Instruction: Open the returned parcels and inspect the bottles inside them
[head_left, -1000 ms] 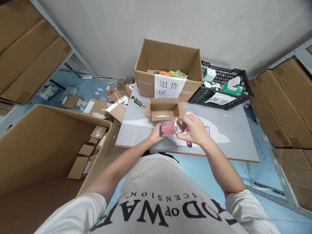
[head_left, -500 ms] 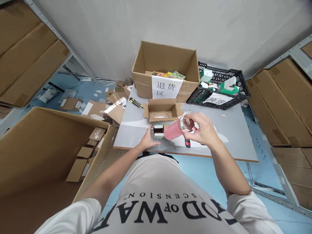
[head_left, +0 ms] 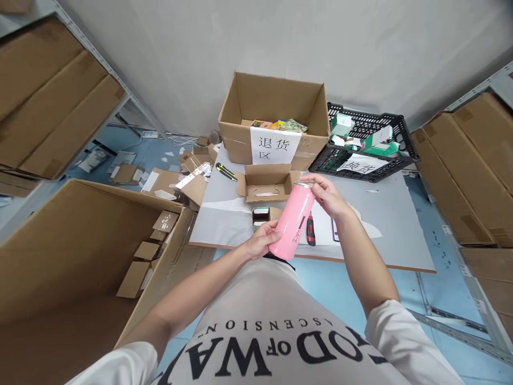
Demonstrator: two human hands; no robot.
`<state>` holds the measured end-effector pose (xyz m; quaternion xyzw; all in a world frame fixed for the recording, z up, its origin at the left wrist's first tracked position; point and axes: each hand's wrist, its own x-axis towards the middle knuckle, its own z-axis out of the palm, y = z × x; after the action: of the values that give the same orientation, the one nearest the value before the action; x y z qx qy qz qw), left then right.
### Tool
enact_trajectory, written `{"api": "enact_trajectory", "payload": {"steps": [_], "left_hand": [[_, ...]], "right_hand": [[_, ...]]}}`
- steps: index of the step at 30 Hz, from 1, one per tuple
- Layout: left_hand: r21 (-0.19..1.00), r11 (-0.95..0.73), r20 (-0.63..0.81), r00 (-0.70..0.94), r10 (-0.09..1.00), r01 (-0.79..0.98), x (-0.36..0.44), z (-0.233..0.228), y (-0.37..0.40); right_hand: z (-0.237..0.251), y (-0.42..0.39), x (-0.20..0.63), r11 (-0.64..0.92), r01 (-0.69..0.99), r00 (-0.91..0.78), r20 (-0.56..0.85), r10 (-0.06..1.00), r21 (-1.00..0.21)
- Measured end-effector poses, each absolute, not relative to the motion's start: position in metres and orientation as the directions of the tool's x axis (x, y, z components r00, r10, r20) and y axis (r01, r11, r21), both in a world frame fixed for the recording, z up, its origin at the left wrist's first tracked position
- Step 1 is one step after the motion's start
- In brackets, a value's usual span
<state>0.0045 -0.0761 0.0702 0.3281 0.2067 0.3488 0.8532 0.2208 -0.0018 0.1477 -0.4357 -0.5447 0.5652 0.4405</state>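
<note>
A pink tumbler (head_left: 294,222) with a silvery top is held tilted between my two hands, above the table's front edge. My left hand (head_left: 263,239) grips it near its lower end. Around the top end, my right hand (head_left: 326,195) has its fingers closed. Dark lettering shows on the tumbler's side. Just behind my left hand stands a small opened box (head_left: 261,215) with a dark inside, partly covered by the hand and the tumbler. Farther back lies an open brown carton (head_left: 266,184) with its flaps spread.
A large labelled cardboard box (head_left: 236,140) and a black crate (head_left: 404,144) with green-and-white boxes stand at the back. A yellow-black cutter (head_left: 226,171), a red-black cutter (head_left: 310,231) and a phone (head_left: 335,230) lie on the table. A big carton (head_left: 100,195) stands at left.
The tumbler has come toward me and turned more upright, its lettering now showing. My left hand has left the small box and taken hold of the tumbler's lower end.
</note>
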Motion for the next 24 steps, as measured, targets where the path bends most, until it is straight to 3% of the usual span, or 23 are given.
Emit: {"api": "enact_trajectory", "payload": {"steps": [4, 7, 10, 18, 21, 24], "left_hand": [[0.592, 0.641, -0.213, 0.672, 0.709, -0.489, 0.001, 0.061, -0.083], [0.523, 0.681, -0.244, 0.675, 0.696, -0.513, 0.002, 0.057, -0.084], [0.450, 0.751, -0.247, 0.740, 0.625, -0.484, 0.004, 0.054, -0.087], [0.274, 0.879, -0.192, 0.874, 0.447, -0.390, 0.005, 0.049, -0.094], [0.263, 0.890, -0.196, 0.883, 0.427, -0.372, 0.005, 0.048, -0.093], [0.332, 0.869, -0.254, 0.852, 0.458, -0.368, 0.006, 0.049, -0.090]], "right_hand": [[0.111, -0.025, 0.215, -0.120, -0.461, -0.090, -0.088, 0.992, -0.879], [0.084, -0.046, 0.204, -0.208, -0.610, -0.084, -0.198, 0.977, -0.764], [0.069, -0.058, 0.193, -0.282, -0.645, -0.127, -0.264, 0.956, -0.710], [0.076, -0.057, 0.183, -0.266, -0.685, -0.171, -0.205, 0.964, -0.678], [0.073, -0.056, 0.183, -0.235, -0.664, -0.137, -0.193, 0.972, -0.710], [0.070, -0.053, 0.184, -0.217, -0.643, -0.107, -0.194, 0.975, -0.735]]}}
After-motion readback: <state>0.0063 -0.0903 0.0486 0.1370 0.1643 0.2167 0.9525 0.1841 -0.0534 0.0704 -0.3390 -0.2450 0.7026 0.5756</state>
